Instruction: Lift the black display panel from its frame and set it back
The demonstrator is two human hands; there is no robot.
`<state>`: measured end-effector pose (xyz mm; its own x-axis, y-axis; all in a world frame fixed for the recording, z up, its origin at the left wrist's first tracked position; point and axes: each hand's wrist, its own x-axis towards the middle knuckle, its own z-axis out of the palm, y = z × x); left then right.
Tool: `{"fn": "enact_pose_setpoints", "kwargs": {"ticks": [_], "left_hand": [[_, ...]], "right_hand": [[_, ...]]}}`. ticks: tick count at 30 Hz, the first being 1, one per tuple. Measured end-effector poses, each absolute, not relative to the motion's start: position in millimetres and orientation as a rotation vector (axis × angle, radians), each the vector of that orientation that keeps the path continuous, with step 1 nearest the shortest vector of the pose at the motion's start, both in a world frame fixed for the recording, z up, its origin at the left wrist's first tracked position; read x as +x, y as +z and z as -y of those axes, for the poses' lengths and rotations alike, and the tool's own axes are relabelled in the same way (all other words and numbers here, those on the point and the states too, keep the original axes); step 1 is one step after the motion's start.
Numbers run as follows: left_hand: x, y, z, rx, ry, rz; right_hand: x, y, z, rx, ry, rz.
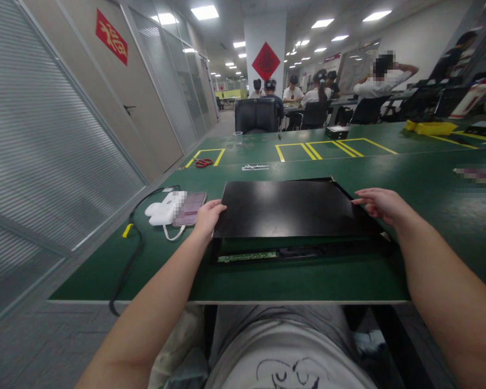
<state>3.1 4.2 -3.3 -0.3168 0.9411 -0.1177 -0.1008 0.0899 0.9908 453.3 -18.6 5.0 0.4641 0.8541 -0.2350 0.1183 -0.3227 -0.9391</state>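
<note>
A thin, glossy black display panel [283, 208] lies slightly askew over a dark frame [340, 248] on the green table. My left hand [210, 216] grips the panel's left edge, thumb on top and fingers curled around the side. On the right, my right hand [383, 205] has its fingers closed at the panel's right edge; the fingertips' undersides are hidden. Along the near side of the frame, a narrow green circuit board [247, 257] shows beneath the panel's front edge. What lies under the rest of the panel is hidden.
Left of the panel are a phone [192, 208], a white device [162, 210] and a black cable [135, 254]. Beyond it lie red-handled scissors [204, 162], small white parts [255, 167] and a clear cup [238, 138]. A yellow object [429, 128] sits far right. People sit behind.
</note>
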Motion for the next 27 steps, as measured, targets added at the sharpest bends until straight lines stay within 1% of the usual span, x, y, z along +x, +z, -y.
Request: {"fn": "enact_pose_setpoints", "kwargs": {"ticks": [19,27], "left_hand": [[5,-6,-4,0.971,1.381,-1.451],[5,-5,-2,0.996,1.379,-1.449]], "right_hand": [[457,-7,16,-1.98,0.674,1.163],[459,-10,15,-2.023,0.645,1.199]]}}
